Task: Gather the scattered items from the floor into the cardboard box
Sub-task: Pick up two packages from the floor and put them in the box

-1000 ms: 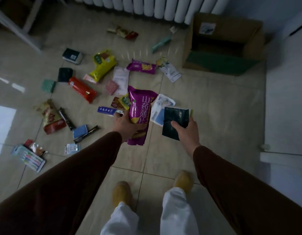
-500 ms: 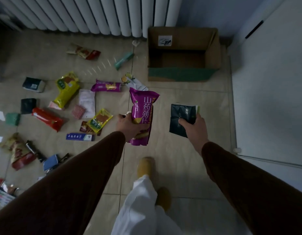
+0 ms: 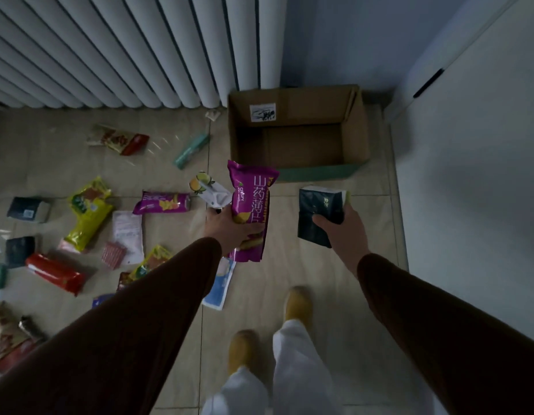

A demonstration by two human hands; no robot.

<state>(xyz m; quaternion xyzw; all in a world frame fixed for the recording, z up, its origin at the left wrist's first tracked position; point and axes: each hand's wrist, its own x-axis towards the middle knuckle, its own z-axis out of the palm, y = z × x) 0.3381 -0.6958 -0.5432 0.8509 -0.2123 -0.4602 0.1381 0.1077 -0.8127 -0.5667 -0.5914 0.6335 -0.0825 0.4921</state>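
Nearest, at six o'clock, two yellow shoes (image 3: pixel 298 301) and white trouser legs stand on the beige floor tiles (image 3: pixel 364 235), one shoe ahead of the other. Over the last second the person has stepped forward: the scattered litter that lay straight ahead now sits off at nine o'clock, and the cardboard box (image 3: pixel 357 130) has come from the far corner to twelve o'clock, just beyond the hands. I judge the carry nearly over, with the drop into the box next.

Both arms in dark brown sleeves reach forward. The left hand (image 3: pixel 230 229) is curled round the lower part of a tall purple snack bag (image 3: pixel 253 202), glossy crinkled film with a serrated top edge and white characters, held upright. The right hand (image 3: pixel 340 226) pinches a dark green tissue pack (image 3: pixel 319 214), a soft, flat rectangular block in smooth wrap, thumb on its face.

Further out at nine to ten o'clock lie a yellow pouch (image 3: pixel 89 211), a red wrapped bar (image 3: pixel 54 272), a small purple packet (image 3: pixel 162 202), a white pouch with fruit print (image 3: pixel 210 190) and a teal tube (image 3: pixel 191 150), all shiny plastic.

Farthest, the box stands open, matte brown corrugated walls, a green band on the near side, a white label inside; its bottom looks bare. Behind it rise the smooth white ribs of a radiator (image 3: pixel 125 55).
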